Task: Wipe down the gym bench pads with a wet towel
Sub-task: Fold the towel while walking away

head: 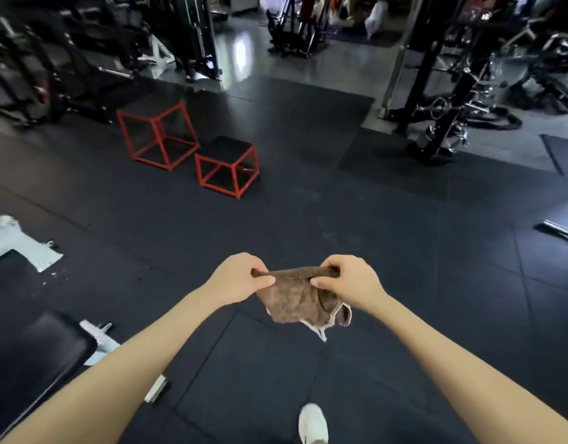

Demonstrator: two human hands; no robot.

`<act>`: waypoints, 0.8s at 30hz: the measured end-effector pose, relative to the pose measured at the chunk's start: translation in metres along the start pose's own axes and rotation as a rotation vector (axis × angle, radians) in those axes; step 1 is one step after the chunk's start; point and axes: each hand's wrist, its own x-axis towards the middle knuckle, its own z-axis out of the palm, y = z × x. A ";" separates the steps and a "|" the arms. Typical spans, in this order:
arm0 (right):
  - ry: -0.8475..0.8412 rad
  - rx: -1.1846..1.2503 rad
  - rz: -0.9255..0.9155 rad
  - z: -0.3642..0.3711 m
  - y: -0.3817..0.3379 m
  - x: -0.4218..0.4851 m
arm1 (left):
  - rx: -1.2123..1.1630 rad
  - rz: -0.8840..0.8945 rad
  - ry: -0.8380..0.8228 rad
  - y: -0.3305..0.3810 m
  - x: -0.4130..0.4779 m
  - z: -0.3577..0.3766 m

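Note:
A small brown towel (297, 299) with a pale hem hangs in front of me above the black floor. My left hand (236, 278) pinches its upper left edge and my right hand (348, 280) pinches its upper right edge, so the top edge is stretched between them. The black bench pad (32, 357) on a white frame lies at the lower left, below my left forearm and apart from the towel.
Two red-framed plyo boxes (226, 166) stand on the rubber floor ahead to the left. Weight machines and racks (452, 100) line the back and right. A white machine foot (16, 245) lies at the left edge. My white shoe (313, 423) shows at the bottom.

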 end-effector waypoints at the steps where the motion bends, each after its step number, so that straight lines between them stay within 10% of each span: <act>1: 0.008 0.011 0.005 0.000 -0.009 0.029 | 0.003 -0.016 0.046 -0.010 0.020 -0.011; 8: 0.055 0.080 0.010 0.016 -0.081 0.243 | -0.145 -0.266 0.304 -0.076 0.172 -0.081; 15: -0.269 0.484 0.071 0.069 -0.191 0.427 | -0.720 -0.629 0.523 -0.160 0.287 -0.162; 24: -0.616 0.593 0.107 0.169 -0.366 0.638 | -1.174 -0.604 0.401 -0.352 0.378 -0.284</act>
